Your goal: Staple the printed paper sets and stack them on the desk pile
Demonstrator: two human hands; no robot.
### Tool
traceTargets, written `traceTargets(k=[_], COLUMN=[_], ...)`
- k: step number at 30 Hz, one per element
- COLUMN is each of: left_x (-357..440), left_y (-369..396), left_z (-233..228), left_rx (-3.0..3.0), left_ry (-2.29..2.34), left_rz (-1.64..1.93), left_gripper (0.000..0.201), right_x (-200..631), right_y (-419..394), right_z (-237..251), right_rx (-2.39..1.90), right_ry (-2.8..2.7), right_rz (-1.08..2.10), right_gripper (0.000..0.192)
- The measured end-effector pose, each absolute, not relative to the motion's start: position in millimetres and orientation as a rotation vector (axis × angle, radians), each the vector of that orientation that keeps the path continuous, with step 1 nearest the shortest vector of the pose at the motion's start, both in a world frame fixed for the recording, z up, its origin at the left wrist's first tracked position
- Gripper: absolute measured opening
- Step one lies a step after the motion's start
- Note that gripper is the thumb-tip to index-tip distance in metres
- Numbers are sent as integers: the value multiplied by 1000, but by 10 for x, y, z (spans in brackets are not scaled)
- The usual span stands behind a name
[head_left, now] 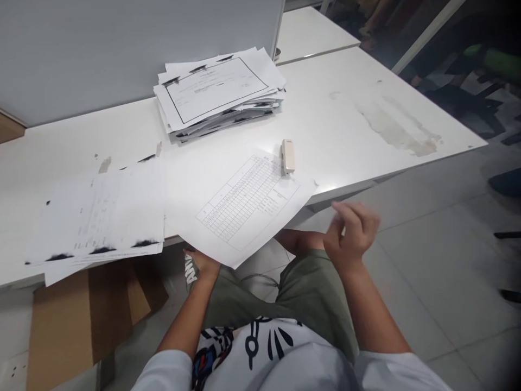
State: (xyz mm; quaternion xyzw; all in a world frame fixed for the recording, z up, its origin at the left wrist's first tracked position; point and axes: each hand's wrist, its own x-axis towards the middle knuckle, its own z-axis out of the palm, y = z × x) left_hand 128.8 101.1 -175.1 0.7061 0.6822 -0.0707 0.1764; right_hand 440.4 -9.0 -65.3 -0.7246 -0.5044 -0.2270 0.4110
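A printed sheet with a table grid (244, 201) lies on the white desk, its near corner jutting past the edge above my lap. A small beige oblong device (288, 156) is at the sheet's far right side. My left hand (204, 264) is low by my thigh, close to the sheet's near edge; most of its fingers are hidden. Off the desk's front edge, to the right of the sheet, my right hand (351, 232) is raised with curled fingers. It is slightly blurred, and nothing shows in it.
A thick, uneven paper stack (220, 89) stands against the grey partition (122, 49). More sheets with black-smudged edges (101, 212) lie at the left, overhanging the front. Brown cardboard (61, 326) is below the desk (325, 119). Stains mark the desk's right part.
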Motion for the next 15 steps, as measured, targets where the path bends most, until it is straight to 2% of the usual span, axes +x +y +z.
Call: traceTargets(k=[3,5,10,15], left_x=[1311,1315,1333,1349], left_y=[1002,1003,1009,1003], left_z=[-1720,-1710,-1754,-1774], left_rx=[2177,2190,2164,2192], left_ry=[1935,1954,1959,1939], left_rz=[-355,-405,-475,-590], left_gripper=[63,64,67,67], right_x=[4249,4225,4296,4283], right_y=[406,656,877,899], right_z=[-15,192,151,54], right_rx=[-1793,-1788,-1799,-1753], right_ry=[-1515,-1576,-1602,-1525], right_rz=[-408,-381,-384,-323], right_gripper=[33,29,22,25])
